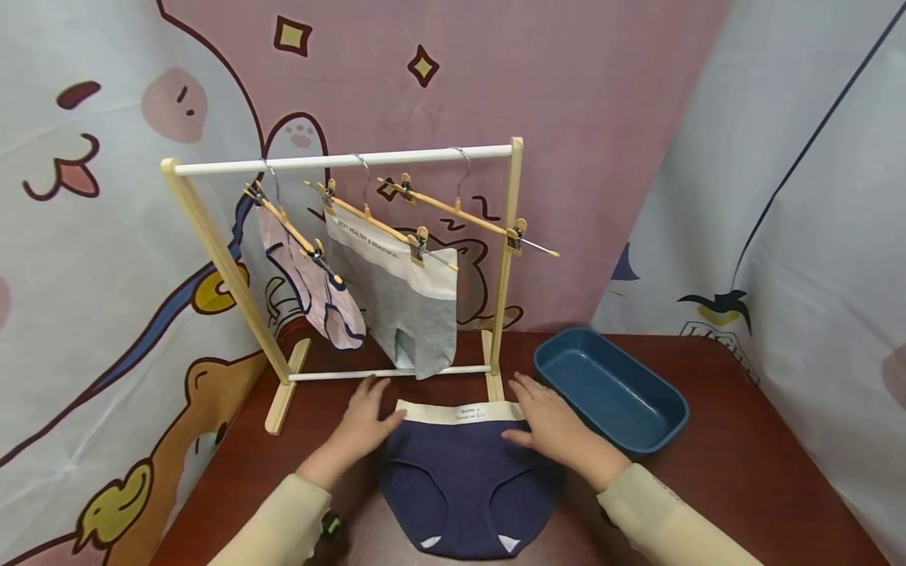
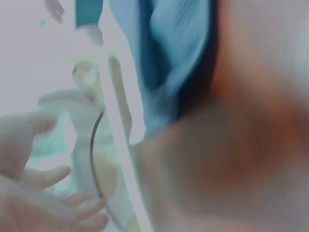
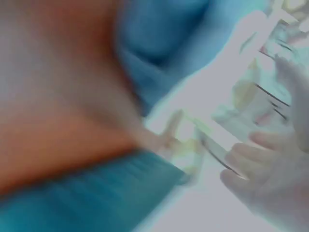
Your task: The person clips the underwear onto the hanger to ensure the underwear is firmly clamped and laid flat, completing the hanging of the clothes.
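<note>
A pair of navy briefs with a cream waistband lies spread flat on the brown table, waistband toward the rack. My left hand is beside the waistband's left end, its thumb tip right at the corner, fingers extended. At the other end, my right hand has its fingers spread, with the thumb over the navy cloth. Both wrist views are blurred; the left hand and right hand appear there with loose fingers, near the briefs' blue cloth.
Behind the briefs stands a wooden rack with a white top bar. Pink briefs and grey-and-white underwear hang from clip hangers; another hanger has bare clips. A blue basin sits at the right.
</note>
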Available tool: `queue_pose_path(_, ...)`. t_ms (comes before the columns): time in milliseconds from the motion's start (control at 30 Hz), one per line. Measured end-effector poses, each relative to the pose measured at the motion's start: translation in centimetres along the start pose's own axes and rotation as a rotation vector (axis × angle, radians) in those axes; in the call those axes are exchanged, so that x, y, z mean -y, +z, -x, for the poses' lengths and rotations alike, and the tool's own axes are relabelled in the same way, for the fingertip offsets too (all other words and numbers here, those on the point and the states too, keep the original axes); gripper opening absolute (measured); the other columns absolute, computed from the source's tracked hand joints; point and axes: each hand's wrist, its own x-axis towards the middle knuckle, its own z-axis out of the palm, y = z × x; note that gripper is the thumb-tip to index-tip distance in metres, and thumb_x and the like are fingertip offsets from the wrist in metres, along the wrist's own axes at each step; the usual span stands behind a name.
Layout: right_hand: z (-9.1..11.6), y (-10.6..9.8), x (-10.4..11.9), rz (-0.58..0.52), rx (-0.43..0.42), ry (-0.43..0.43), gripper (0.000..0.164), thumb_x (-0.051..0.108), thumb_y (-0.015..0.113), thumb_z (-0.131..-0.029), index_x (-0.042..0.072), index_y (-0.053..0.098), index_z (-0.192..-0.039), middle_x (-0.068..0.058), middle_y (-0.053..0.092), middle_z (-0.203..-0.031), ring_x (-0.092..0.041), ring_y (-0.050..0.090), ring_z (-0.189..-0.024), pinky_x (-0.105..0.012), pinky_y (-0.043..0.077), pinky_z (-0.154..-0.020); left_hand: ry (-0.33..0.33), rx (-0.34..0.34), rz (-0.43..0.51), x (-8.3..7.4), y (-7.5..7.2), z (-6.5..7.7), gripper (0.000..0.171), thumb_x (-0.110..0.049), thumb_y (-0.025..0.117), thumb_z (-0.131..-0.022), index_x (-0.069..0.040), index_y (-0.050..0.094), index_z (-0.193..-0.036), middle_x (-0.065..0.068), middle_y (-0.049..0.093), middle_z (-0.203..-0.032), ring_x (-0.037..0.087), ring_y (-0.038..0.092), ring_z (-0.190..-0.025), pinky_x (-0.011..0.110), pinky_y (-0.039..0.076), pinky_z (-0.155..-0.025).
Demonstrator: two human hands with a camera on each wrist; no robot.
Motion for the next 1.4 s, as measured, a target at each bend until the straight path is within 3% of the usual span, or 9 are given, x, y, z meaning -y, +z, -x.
queue_pose_path(133, -2.4, -5.5, 1.3, 0.004, -0.245, -0.068, 0.048, 0.024, 0.073, -0.081, 0.006, 0.058, -0.122, -0.012, 0.055, -0.126, -0.029, 0.054, -0.114, -0.046, 0.048, -0.089, -0.054, -0.362, 0.085, 2.0, -4.7, -1.1, 0.029, -0.009, 0.062, -0.087, 0.002, 0.062, -0.113, 0.024, 0.057, -0.115, 0.037, 0.054, -0.107, 0.046, 0.042, -0.091)
queue_pose_path(300, -5.1, -12.1, 3.3, 0.055, -0.516, -0.284, 0.023, 0.009, 0.066, -0.082, 0.007, 0.063, -0.105, -0.007, 0.058, -0.105, -0.022, 0.054, -0.089, -0.037, 0.048, -0.073, -0.111, -0.761, 0.148, 3.4, -9.5, -2.0, 0.025, -0.005, 0.058, -0.085, 0.004, 0.055, -0.108, 0.022, 0.051, -0.102, 0.035, 0.047, -0.097, 0.041, 0.035, -0.082)
queue_pose_path(400, -6.9, -15.4, 4.8, 0.095, -0.629, -0.401, 0.019, 0.004, 0.062, -0.082, 0.004, 0.064, -0.101, -0.010, 0.059, -0.102, -0.024, 0.053, -0.084, -0.038, 0.047, -0.070, -0.161, -0.907, 0.148, 4.1, -11.6, -2.5, 0.036, -0.008, 0.060, -0.085, 0.003, 0.044, -0.116, 0.022, 0.039, -0.111, 0.036, 0.039, -0.105, 0.042, 0.031, -0.087)
queue_pose_path(467, -8.1, -17.3, 5.8, 0.136, -0.680, -0.443, 0.020, 0.003, 0.061, -0.082, 0.001, 0.064, -0.101, -0.012, 0.059, -0.102, -0.027, 0.054, -0.085, -0.041, 0.048, -0.071, -0.200, -0.957, 0.148, 4.6, -12.7, -2.9, 0.044, -0.011, 0.060, -0.087, 0.000, 0.038, -0.123, 0.021, 0.032, -0.120, 0.035, 0.034, -0.113, 0.043, 0.029, -0.094)
queue_pose_path(600, -10.5, -20.3, 7.3, 0.230, -0.690, -0.405, 0.025, 0.006, 0.062, -0.082, -0.002, 0.063, -0.106, -0.016, 0.058, -0.107, -0.031, 0.056, -0.092, -0.045, 0.050, -0.076, -0.253, -0.931, 0.169, 5.4, -14.4, -3.6, 0.058, -0.020, 0.057, -0.092, -0.006, 0.026, -0.139, 0.018, 0.023, -0.136, 0.033, 0.027, -0.128, 0.043, 0.024, -0.107)
queue_pose_path(800, -13.5, -22.5, 8.7, 0.348, -0.529, -0.219, 0.025, 0.012, 0.062, -0.084, -0.004, 0.062, -0.104, -0.016, 0.058, -0.100, -0.031, 0.056, -0.088, -0.042, 0.050, -0.075, -0.304, -0.794, 0.205, 6.5, -15.6, -4.5, 0.064, -0.029, 0.046, -0.097, -0.009, 0.014, -0.150, 0.017, 0.021, -0.151, 0.030, 0.023, -0.140, 0.044, 0.020, -0.115)
queue_pose_path(933, -14.9, -23.0, 9.5, 0.348, -0.378, -0.077, 0.017, 0.015, 0.059, -0.087, 0.000, 0.063, -0.096, -0.012, 0.058, -0.091, -0.031, 0.057, -0.082, -0.043, 0.051, -0.071, -0.325, -0.720, 0.217, 6.9, -16.0, -5.0, 0.055, -0.029, 0.041, -0.100, -0.006, 0.025, -0.147, 0.022, 0.034, -0.146, 0.036, 0.035, -0.134, 0.049, 0.032, -0.108)
queue_pose_path(1133, -16.3, -22.9, 9.9, 0.279, -0.173, 0.097, 0.020, 0.013, 0.053, -0.093, 0.004, 0.065, -0.107, -0.010, 0.059, -0.095, -0.029, 0.061, -0.083, -0.044, 0.053, -0.071, -0.379, -0.683, 0.203, 7.2, -16.2, -5.5, 0.043, -0.029, 0.039, -0.100, -0.002, 0.043, -0.134, 0.026, 0.054, -0.126, 0.040, 0.055, -0.107, 0.050, 0.048, -0.087)
queue_pose_path(1400, -16.8, -22.7, 8.7, 0.211, -0.171, 0.149, 0.021, 0.002, 0.057, -0.089, 0.004, 0.065, -0.108, -0.010, 0.061, -0.098, -0.029, 0.062, -0.087, -0.044, 0.052, -0.075, -0.435, -0.653, 0.111, 7.3, -16.4, -6.3, 0.041, -0.025, 0.038, -0.101, 0.003, 0.046, -0.130, 0.029, 0.056, -0.119, 0.042, 0.058, -0.103, 0.050, 0.050, -0.084)
